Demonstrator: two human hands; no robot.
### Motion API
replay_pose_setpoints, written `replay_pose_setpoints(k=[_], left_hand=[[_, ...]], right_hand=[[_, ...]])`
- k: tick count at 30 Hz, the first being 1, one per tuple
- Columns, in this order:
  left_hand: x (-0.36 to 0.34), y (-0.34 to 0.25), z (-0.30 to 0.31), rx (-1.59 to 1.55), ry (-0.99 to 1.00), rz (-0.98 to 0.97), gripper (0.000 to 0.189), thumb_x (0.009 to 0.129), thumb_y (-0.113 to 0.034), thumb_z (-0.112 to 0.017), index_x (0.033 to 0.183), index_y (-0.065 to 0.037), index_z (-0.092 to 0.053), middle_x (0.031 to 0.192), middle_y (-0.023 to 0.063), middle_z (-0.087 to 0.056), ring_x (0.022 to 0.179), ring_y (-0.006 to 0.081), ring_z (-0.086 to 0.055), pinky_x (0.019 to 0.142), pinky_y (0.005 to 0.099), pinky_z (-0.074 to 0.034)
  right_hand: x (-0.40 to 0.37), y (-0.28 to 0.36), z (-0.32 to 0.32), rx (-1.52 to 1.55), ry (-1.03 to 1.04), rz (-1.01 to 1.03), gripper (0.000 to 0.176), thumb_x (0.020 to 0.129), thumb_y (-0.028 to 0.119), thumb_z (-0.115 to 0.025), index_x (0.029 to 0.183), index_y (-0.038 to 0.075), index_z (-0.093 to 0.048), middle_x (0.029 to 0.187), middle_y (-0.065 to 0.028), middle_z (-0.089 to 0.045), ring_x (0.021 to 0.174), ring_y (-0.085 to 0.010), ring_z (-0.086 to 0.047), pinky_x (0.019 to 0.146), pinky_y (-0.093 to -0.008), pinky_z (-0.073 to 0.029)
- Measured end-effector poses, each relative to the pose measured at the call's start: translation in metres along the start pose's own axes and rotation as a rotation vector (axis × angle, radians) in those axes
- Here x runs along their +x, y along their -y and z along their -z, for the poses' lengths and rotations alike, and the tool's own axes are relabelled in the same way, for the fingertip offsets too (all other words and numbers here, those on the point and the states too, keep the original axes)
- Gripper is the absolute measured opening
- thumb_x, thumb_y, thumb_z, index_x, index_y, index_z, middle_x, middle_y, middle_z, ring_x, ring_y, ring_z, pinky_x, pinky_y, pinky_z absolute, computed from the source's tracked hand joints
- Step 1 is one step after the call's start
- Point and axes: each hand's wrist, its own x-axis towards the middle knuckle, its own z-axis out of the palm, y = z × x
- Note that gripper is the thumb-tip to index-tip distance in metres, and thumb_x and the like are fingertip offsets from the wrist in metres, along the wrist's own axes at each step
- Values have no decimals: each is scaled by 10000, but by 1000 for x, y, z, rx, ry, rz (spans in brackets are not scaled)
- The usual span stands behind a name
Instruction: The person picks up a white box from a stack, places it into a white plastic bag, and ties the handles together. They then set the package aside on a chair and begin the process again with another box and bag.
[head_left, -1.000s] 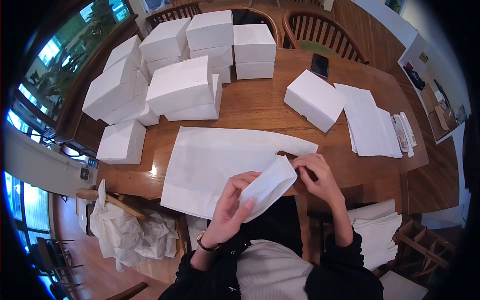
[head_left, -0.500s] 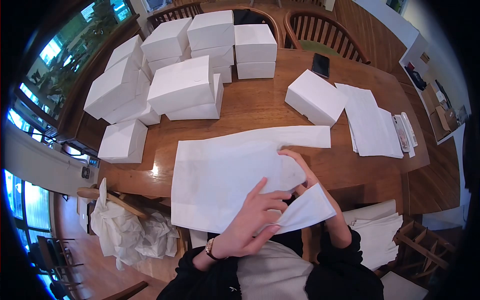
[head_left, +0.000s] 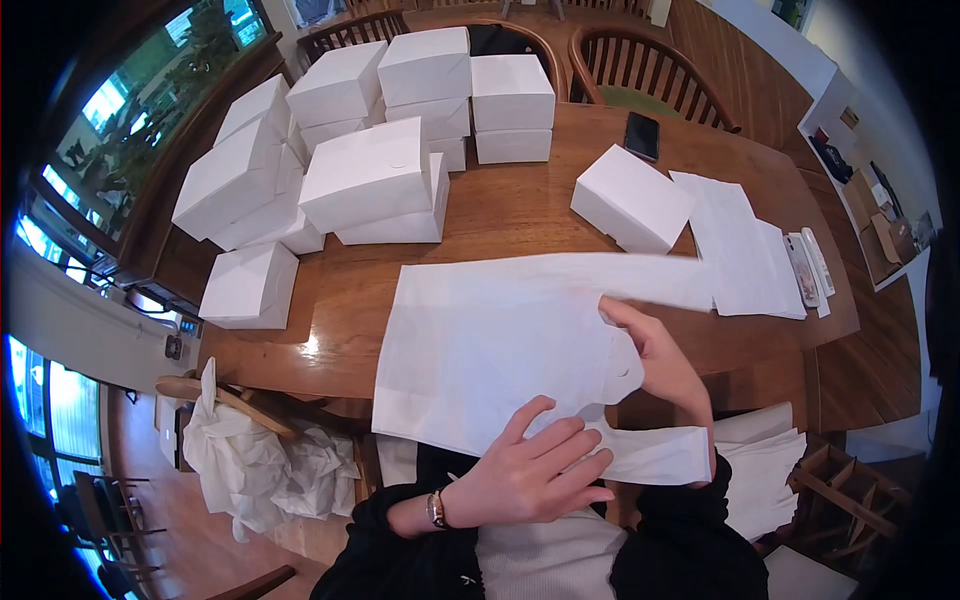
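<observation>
A flat white plastic carrier bag (head_left: pixel 480 340) with two long handles lies across the table's near edge, its mouth end toward the right. My right hand (head_left: pixel 665 365) grips the bag at its mouth between the handles, thumb hidden behind the plastic. One handle stretches over the table toward the paper sheets; the other hangs low beside my right forearm. My left hand (head_left: pixel 535 470), with a watch on the wrist, lies over the bag's lower edge, fingers spread and holding nothing.
White boxes (head_left: pixel 365 170) stand stacked at the back left of the wooden table (head_left: pixel 510 215). One more box (head_left: pixel 632 198) sits right of centre, near a phone (head_left: pixel 642 135) and white sheets (head_left: pixel 745 250). Crumpled white bags (head_left: pixel 255 450) hang at lower left; a white stack (head_left: pixel 765 470) lies at lower right.
The bag has shifted right, and its handles now spread apart. My right hand moved right with the bag's mouth. My left hand moved slightly down and right, its fingers fanned out.
</observation>
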Motion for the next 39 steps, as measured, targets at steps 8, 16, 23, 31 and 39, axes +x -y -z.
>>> replay_pose_setpoints(k=[8,16,23,31,39], left_hand=[[8,-3,2,-34,-164,-107,218,802,-182,-776,991,-76,-751,1107,97,-642,768,170,-638,870,369,-476],[29,-6,4,32,-201,225,337,767,-108,-784,1094,-54,-726,1336,206,-536,821,193,-564,705,310,-447],[30,13,-8,360,-305,318,490,786,3,-733,1267,-18,-638,1206,147,-591,837,260,-543,770,362,-480],[33,39,-19,137,-250,320,526,790,129,-595,1306,31,-579,1292,182,-555,1046,329,-627,846,366,-520],[26,47,-22,-8,-121,287,523,783,125,-564,1297,30,-581,1369,124,-540,1118,302,-606,897,373,-502]], right_hand=[[-32,38,19,-401,-331,149,354,890,-25,-563,1241,-61,-584,1052,-125,-655,820,-111,-556,699,-244,-467],[-37,35,3,-722,-401,543,332,864,-88,-584,1197,-85,-595,993,-172,-669,826,-213,-635,740,-280,-488],[-19,15,-14,-791,-413,435,390,888,-36,-603,1275,-61,-557,1012,-187,-672,856,-261,-659,777,-331,-501],[-17,-2,6,-748,-193,196,319,920,58,-606,1229,-19,-622,1164,-164,-639,1021,-228,-618,866,-315,-474],[-21,5,118,-857,-535,-105,261,900,135,-648,1140,34,-634,1133,-101,-622,1115,-253,-567,984,-354,-422]])
